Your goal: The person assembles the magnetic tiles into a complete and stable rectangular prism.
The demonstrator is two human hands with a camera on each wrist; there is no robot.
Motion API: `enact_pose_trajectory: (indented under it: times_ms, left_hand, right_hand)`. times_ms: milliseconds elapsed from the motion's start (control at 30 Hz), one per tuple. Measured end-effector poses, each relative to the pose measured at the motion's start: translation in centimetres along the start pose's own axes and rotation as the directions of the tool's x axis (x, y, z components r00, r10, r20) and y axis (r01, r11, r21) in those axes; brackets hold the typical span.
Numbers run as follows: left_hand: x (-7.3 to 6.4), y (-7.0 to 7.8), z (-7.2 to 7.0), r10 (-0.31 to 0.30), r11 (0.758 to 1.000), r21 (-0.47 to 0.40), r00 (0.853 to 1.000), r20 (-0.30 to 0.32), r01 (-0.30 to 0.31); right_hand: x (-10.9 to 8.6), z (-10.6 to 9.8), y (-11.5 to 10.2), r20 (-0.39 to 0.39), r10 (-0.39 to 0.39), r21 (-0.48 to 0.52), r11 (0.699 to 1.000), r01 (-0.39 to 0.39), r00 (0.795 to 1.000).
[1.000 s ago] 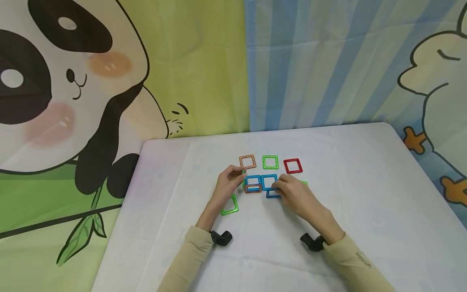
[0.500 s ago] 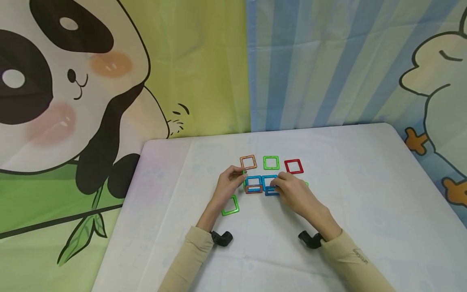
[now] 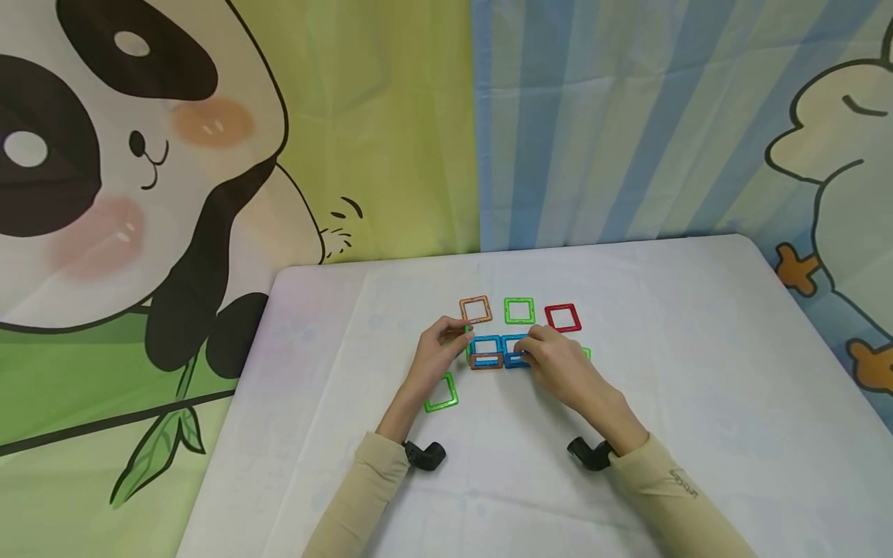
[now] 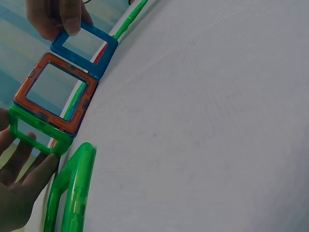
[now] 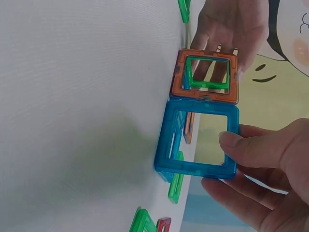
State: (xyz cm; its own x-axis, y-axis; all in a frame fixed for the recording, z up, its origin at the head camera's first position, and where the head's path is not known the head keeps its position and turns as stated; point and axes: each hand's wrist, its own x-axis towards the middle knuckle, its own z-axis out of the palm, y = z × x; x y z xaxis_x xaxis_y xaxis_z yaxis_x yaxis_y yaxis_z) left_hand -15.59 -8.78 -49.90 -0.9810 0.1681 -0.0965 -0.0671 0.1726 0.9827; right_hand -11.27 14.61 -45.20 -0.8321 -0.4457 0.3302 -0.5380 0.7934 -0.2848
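Observation:
My right hand pinches an upright blue magnetic tile, thumb on its near face and fingers behind. The blue tile's side edge meets an upright orange tile. A green tile stands at the orange one's other edge. My left hand holds that green tile, its fingers at the tile's top edge and outer side. Behind the upright orange and blue tiles, two blue square frames lie side by side on the table: a left blue tile and a right blue tile, partly hidden by my right fingers.
Beyond lie an orange tile, a green tile and a red tile in a row. A loose green tile lies below my left wrist. Another green tile shows partly behind my right hand. The white-covered table meets a printed backdrop.
My right hand has moved slightly left and away from me, bringing the upright blue tile up against the orange tile and the right flat blue tile. My left hand stays in place.

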Motion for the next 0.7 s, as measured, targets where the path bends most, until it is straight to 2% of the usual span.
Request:
enact_pose_trajectory:
  times_ms: [333,700]
  left_hand:
    - [-0.02,0.13,0.04,-0.009,1.000,-0.006,1.000,0.001,0.009]
    - [-0.02,0.14,0.17,-0.002,1.000,-0.021,1.000,0.005,0.002]
  right_hand:
    - [0.15,0.11,0.12,0.017,0.044,0.041,0.998,-0.044,0.999]
    - [0.05,0.34,0.21,-0.008,0.028,0.071,0.997,-0.027,1.000]
